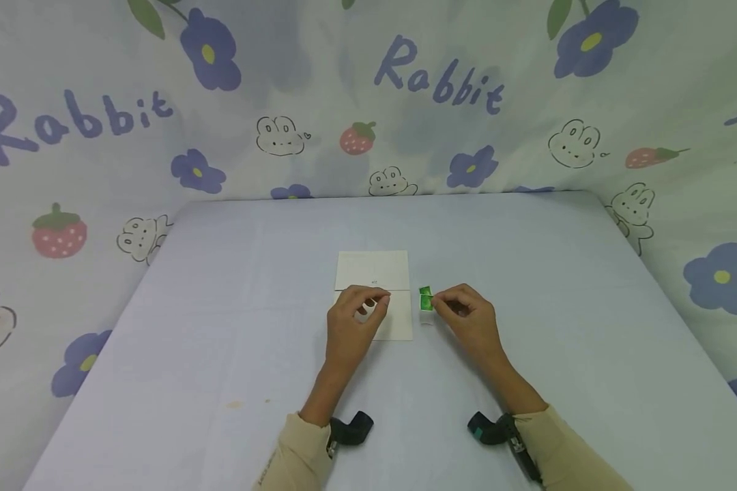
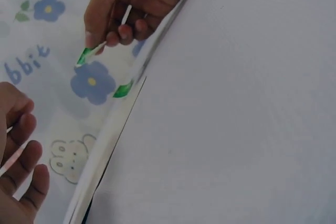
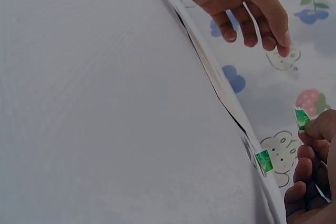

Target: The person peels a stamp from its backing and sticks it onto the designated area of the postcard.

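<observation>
An open cream-white booklet lies at the middle of the table, a tiny dark mark on its upper page. Over its lower page hovers my left hand, thumb and forefinger tips close together, with nothing visible between them. Just right of the booklet, my right hand pinches a small green stamp-like piece with a pale edge between thumb and forefinger. Another green piece with a white border sits on the table by that hand. A small white piece shows just below the green ones in the head view.
The white-covered table spreads out around the booklet. Behind it hangs a printed cloth with flowers, rabbits and strawberries. Black wrist devices sit at both sleeve cuffs. Faint stains mark the cover at the lower left.
</observation>
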`<act>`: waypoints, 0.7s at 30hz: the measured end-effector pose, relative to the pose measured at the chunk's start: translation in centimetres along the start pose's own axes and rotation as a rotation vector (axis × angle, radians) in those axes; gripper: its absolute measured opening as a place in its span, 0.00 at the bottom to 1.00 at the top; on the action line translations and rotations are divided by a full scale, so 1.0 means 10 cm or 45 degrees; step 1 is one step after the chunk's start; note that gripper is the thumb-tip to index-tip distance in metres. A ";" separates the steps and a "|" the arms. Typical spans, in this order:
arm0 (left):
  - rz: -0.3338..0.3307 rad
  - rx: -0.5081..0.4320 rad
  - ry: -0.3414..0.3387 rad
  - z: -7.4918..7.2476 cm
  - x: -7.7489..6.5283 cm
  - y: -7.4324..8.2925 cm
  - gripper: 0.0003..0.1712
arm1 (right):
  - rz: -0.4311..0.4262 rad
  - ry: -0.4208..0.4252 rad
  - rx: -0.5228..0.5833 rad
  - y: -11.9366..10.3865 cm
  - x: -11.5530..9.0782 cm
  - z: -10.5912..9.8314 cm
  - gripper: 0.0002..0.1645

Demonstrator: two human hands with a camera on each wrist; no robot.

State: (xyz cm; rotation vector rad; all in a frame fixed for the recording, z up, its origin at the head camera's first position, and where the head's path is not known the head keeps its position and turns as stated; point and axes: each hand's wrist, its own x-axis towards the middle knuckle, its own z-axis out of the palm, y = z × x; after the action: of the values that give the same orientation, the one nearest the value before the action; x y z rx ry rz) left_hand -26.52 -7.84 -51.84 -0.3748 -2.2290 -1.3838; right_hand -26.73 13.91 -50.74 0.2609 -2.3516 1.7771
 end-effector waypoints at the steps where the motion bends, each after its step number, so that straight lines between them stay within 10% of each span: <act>1: 0.001 0.000 0.003 0.00 0.00 -0.01 0.06 | -0.003 0.003 -0.001 0.05 0.01 0.00 0.05; 13: -0.021 0.017 0.051 -0.11 0.08 -0.20 0.06 | -0.026 0.015 -0.038 0.27 0.06 0.03 0.04; 21: -0.058 0.067 0.092 -0.20 0.16 -0.34 0.07 | -0.021 0.010 -0.081 -0.08 0.02 0.02 0.05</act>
State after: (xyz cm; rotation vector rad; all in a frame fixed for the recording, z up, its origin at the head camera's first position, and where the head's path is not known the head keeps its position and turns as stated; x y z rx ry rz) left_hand -28.95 -11.24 -52.84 -0.2536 -2.2229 -1.3370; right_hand -26.74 13.49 -50.03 0.2633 -2.3890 1.6892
